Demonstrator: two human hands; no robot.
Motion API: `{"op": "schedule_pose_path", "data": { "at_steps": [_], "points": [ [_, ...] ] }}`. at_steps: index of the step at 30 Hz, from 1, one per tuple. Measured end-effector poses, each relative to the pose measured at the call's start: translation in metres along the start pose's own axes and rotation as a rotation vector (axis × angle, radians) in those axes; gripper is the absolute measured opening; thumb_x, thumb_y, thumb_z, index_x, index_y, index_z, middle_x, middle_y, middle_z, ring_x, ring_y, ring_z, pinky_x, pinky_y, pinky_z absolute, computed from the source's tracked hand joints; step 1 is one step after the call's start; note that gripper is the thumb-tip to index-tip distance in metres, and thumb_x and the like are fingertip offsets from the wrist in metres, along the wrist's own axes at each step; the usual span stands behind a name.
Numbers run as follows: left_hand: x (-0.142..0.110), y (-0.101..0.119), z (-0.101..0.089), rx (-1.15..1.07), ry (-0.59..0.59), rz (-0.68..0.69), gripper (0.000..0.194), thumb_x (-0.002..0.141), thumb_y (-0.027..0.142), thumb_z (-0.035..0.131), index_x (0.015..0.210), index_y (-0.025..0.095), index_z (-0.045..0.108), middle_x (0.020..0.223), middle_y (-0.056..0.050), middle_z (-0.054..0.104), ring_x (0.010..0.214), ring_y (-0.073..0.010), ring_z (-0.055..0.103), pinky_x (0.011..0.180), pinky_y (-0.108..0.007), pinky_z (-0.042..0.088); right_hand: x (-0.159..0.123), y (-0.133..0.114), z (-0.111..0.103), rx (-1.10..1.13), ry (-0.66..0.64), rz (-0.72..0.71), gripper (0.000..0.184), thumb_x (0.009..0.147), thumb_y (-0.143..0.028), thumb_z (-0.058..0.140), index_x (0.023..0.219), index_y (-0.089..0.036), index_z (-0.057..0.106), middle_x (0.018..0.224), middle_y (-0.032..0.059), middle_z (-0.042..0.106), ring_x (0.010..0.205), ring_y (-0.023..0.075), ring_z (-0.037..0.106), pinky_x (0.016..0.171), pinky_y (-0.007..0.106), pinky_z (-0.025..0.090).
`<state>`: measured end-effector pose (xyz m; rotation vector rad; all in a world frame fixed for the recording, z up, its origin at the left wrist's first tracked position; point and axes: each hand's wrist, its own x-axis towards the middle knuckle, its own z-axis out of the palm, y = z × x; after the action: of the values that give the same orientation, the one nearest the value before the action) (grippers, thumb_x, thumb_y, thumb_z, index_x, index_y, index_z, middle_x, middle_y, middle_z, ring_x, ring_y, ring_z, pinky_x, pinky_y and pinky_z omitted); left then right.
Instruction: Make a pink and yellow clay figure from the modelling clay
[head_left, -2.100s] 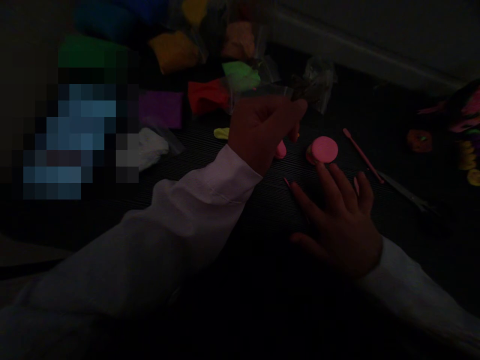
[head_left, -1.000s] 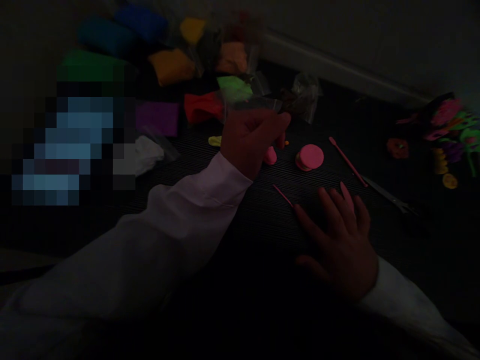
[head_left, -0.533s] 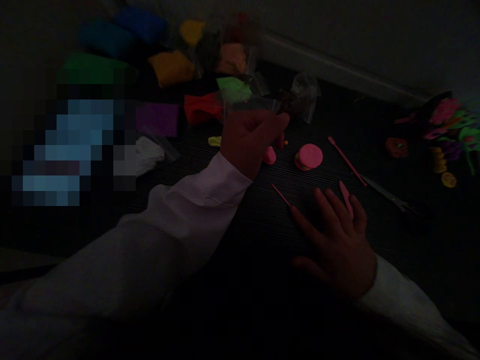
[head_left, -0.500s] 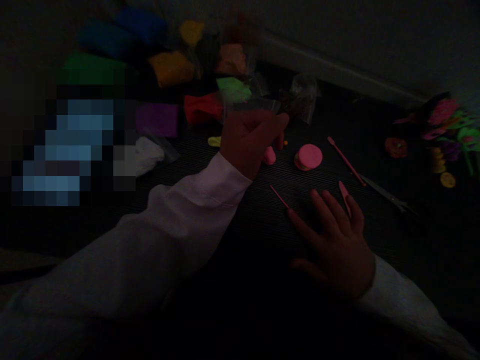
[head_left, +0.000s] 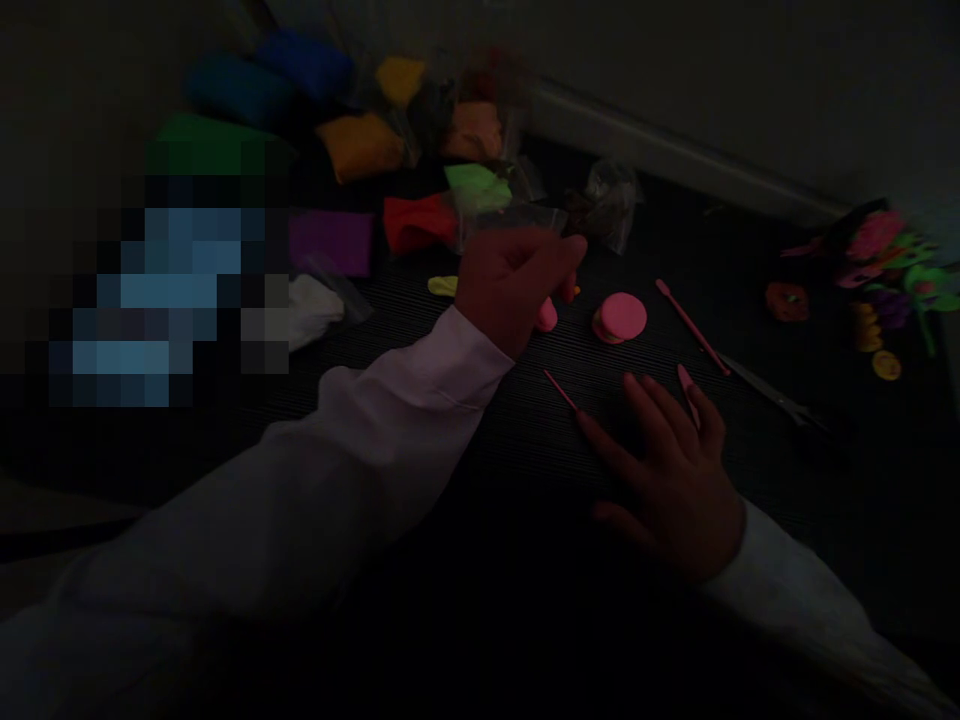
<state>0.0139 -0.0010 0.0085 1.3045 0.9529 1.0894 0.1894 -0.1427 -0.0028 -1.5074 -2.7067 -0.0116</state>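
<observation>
left hand [head_left: 521, 285]: curled, much as two seconds ago; I cannot tell whether its pinched fingertips hold anything;
thin pink stick [head_left: 559, 388]: meets the index finger of the right hand [head_left: 679, 485];
pink disc [head_left: 624, 315]: on the dark table [head_left: 517, 425], between both hands;
right hand: splayed, gripping nothing visible; has drawn back from the pink disc, whose whole top now shows

One left hand [head_left: 517, 285], one right hand [head_left: 671, 475] — three slender pink tools [head_left: 686, 385], one pair of scissors [head_left: 776, 397] and one round pink-topped piece [head_left: 624, 316] — then two blue packs [head_left: 306, 64], one purple pack [head_left: 331, 242], one red pack [head_left: 420, 222].
</observation>
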Motion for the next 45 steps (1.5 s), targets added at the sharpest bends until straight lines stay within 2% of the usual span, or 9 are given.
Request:
{"op": "schedule_pose_path", "data": {
  "at_steps": [6,11,15,21,30,33,37,40,45],
  "points": [
    [0.000,-0.001,0.000,-0.001,-0.005,0.003,0.036,0.075,0.032,0.050,0.043,0.017,0.050,0.036,0.000,0.044,0.033,-0.0095,0.039,0.038,-0.024,0.025,0.001,0.000,0.001,-0.025,0.002,0.069,0.067,0.074,-0.060,0.043,0.131,-0.027,0.034,0.143,0.0164,0.017,0.127,0.0365,0.023,0.097,0.060,0.016],
    [0.001,-0.003,0.001,-0.007,0.012,0.015,0.036,0.075,0.033,0.050,0.043,0.017,0.049,0.036,0.000,0.042,0.031,-0.0086,0.037,0.038,-0.024,0.024,0.001,-0.002,0.000,-0.009,-0.045,-0.013,0.068,0.073,-0.063,0.041,0.131,-0.031,0.032,0.142,0.0144,0.022,0.126,0.0347,0.025,0.098,0.060,0.014],
    [0.000,-0.003,0.003,-0.004,0.043,0.059,0.036,0.075,0.031,0.049,0.042,0.017,0.048,0.036,0.000,0.042,0.031,-0.0087,0.036,0.037,-0.024,0.022,0.002,-0.001,0.000,-0.018,-0.019,0.056,0.070,0.072,-0.063,0.042,0.131,-0.026,0.033,0.141,0.0168,0.021,0.127,0.0363,0.023,0.097,0.060,0.016],
    [-0.003,-0.001,0.007,-0.022,0.087,0.033,0.036,0.075,0.031,0.049,0.042,0.018,0.046,0.035,0.001,0.039,0.031,-0.0086,0.035,0.037,-0.024,0.020,0.002,-0.001,0.001,0.001,-0.023,0.004,0.069,0.072,-0.062,0.044,0.131,-0.029,0.032,0.142,0.0133,0.021,0.125,0.0352,0.026,0.097,0.061,0.015],
    [0.011,0.001,-0.004,-0.498,-0.067,-0.141,0.016,0.068,0.013,0.038,0.061,0.016,0.051,0.040,0.004,0.024,0.033,-0.0069,0.023,0.035,-0.020,0.016,0.004,0.007,-0.001,0.058,0.070,0.016,0.069,0.077,-0.060,0.035,0.133,-0.021,0.028,0.145,0.0162,0.003,0.128,0.0366,0.019,0.097,0.059,0.016],
    [0.013,0.003,-0.003,-0.558,-0.022,-0.106,0.012,0.065,0.009,0.041,0.069,0.018,0.048,0.040,0.006,0.025,0.033,-0.0060,0.021,0.034,-0.018,0.013,0.020,0.006,-0.006,0.041,0.077,0.026,0.064,0.079,-0.056,0.035,0.133,-0.023,0.029,0.145,0.0166,0.006,0.129,0.0352,0.018,0.098,0.058,0.015],
    [0.014,0.001,-0.002,-0.564,-0.015,-0.068,0.010,0.073,0.017,0.048,0.083,0.021,0.046,0.042,0.008,0.032,0.034,-0.0059,0.028,0.034,-0.017,0.016,0.044,0.001,-0.012,-0.006,0.051,0.031,0.060,0.078,-0.057,0.038,0.130,-0.027,0.034,0.144,0.0157,0.013,0.130,0.0333,0.017,0.098,0.057,0.011],
    [0.015,0.001,-0.005,-0.598,-0.034,-0.095,0.014,0.075,0.029,0.055,0.078,0.021,0.044,0.042,0.008,0.036,0.034,-0.0055,0.032,0.034,-0.017,0.017,0.053,0.000,-0.011,-0.019,0.041,0.040,0.061,0.077,-0.059,0.039,0.130,-0.029,0.034,0.144,0.0141,0.014,0.130,0.0333,0.017,0.098,0.057,0.011],
    [0.017,0.004,-0.009,-0.712,-0.067,-0.200,0.028,0.076,0.032,0.057,0.060,0.018,0.038,0.037,0.008,0.036,0.030,-0.0035,0.028,0.030,-0.014,0.013,0.051,0.001,-0.006,-0.019,0.007,0.050,0.061,0.077,-0.061,0.037,0.129,-0.031,0.035,0.144,0.0140,0.014,0.130,0.0323,0.017,0.099,0.057,0.009]
  ]
}}
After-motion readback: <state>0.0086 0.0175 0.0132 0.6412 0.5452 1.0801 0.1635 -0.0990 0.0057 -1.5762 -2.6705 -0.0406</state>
